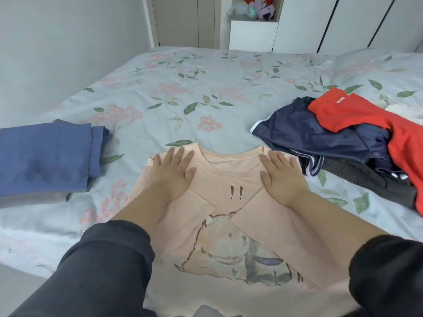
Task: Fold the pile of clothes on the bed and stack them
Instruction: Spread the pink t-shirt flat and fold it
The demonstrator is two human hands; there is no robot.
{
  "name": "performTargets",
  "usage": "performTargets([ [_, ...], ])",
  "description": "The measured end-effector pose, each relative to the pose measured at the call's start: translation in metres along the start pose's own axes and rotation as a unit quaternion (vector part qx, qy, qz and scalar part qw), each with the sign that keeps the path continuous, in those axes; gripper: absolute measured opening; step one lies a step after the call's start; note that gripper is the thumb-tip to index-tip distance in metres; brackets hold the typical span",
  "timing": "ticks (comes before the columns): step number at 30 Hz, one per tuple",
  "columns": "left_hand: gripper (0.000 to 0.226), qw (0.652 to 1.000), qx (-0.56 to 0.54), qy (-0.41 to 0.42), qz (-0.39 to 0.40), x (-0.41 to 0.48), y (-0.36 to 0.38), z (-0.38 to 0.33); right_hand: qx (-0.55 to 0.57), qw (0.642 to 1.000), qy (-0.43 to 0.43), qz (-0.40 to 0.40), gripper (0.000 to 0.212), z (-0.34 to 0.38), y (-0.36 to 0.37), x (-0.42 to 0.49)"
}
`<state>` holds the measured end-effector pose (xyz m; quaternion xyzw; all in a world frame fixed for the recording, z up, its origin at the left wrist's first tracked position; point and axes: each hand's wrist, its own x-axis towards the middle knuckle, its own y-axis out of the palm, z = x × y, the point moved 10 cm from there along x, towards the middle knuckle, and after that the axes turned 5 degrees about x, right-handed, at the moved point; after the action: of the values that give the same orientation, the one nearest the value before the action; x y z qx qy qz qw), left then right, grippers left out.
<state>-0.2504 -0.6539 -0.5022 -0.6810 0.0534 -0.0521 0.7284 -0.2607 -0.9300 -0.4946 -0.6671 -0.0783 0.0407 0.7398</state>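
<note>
peach t-shirt [229,225] on bed [183,88], left hand [172,176], right hand [282,178] pressing shoulders flat

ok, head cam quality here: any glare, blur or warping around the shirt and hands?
Head view: soft, even light, no glare; only faint shadows beside the left hand and right hand pressing the pink shirt; wide-angle lens splays the wardrobe lines outward; plush toys on the far shelf look soft.

Shirt [229,225] between folded stack [45,156] left, pile [343,138] right
</note>
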Motion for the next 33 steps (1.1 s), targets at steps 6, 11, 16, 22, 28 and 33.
performTargets([
  [6, 0.056, 0.995, -0.033, -0.037, -0.089, 0.022, -0.017, 0.008, 0.028, 0.994, 0.02, -0.107, 0.051, -0.006, -0.017, 0.026],
  [11, 0.053, 0.995, -0.002, -0.078, -0.064, 0.024, -0.03, 0.026, 0.009, 0.997, 0.04, -0.059, 0.04, -0.013, -0.029, 0.04],
  [16, 0.028, 0.959, -0.263, -0.096, 0.039, 0.028, -0.039, 0.05, 0.209, 0.969, 0.095, 0.091, 0.026, -0.031, -0.03, 0.052],
  [22, 0.013, 0.968, -0.209, -0.132, -0.051, 0.031, -0.068, 0.064, 0.123, 0.989, 0.081, -0.013, 0.03, -0.039, -0.072, 0.054],
  [28, 0.008, 0.963, -0.17, -0.133, -0.163, 0.05, -0.128, 0.067, -0.021, 0.991, 0.093, -0.092, 0.018, -0.029, -0.128, 0.067],
  [33, 0.01, 0.951, -0.109, -0.124, -0.263, 0.077, -0.196, 0.064, 0.057, 0.967, 0.101, -0.228, 0.013, -0.033, -0.19, 0.092],
])
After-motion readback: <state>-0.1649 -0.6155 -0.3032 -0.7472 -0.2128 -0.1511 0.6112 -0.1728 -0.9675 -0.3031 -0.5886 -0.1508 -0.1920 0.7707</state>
